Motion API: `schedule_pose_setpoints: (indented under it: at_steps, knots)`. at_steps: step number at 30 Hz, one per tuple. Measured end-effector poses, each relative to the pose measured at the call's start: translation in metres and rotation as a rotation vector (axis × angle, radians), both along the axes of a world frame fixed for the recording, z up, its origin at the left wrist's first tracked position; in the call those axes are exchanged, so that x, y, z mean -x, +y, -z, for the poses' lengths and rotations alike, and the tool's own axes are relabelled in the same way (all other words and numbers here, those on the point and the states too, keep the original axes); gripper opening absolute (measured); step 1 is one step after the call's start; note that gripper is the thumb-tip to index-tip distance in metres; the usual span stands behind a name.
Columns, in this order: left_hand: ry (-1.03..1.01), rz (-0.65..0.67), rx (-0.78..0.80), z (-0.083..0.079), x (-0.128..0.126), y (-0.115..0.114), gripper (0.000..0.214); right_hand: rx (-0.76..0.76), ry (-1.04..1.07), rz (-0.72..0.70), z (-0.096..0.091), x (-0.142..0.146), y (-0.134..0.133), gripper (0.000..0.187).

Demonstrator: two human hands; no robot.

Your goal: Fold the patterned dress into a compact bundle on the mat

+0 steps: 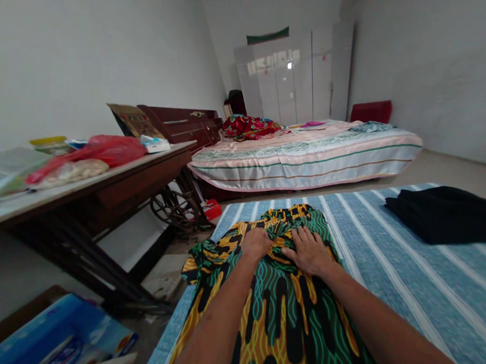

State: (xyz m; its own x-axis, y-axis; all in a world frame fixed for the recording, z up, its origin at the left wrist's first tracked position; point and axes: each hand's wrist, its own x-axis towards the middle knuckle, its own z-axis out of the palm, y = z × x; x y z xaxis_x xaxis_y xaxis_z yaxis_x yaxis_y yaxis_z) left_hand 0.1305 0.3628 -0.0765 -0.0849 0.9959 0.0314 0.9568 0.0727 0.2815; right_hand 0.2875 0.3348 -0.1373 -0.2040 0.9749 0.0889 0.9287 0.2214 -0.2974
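Observation:
A dress [277,312] patterned in black, mustard yellow and green lies spread over blue-and-white striped bedding [382,272]. Its gathered upper part [289,213] points away from me, and a ruffled sleeve [202,259] sticks out on the left. My left hand [255,243] is closed, with its fingers curled into the bunched cloth near the top. Beside it, my right hand [308,249] rests flat on the dress, fingers spread and thumb pointing left. Black folded cloth [453,211] lies to the right, apart from both hands.
A sewing machine table [153,155] on the left carries a red plastic bag [107,150] and other items. Below stands a blue printed package [58,344]. A larger bed [308,161] with a red floral quilt [249,126] is beyond, before a white wardrobe [286,84].

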Motion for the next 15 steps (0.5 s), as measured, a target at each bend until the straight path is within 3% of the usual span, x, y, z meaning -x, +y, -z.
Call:
schedule_pose_setpoints:
  at_steps: [7,15]
  knots:
    - [-0.299,-0.102,-0.183,0.002,0.016,0.013,0.014,0.029,0.029,0.001,0.0,-0.001,0.003,0.082]
    - [-0.419,-0.212,-0.409,0.004,0.04,-0.001,0.018,0.029,0.01,0.006,-0.001,-0.002,0.002,0.082]
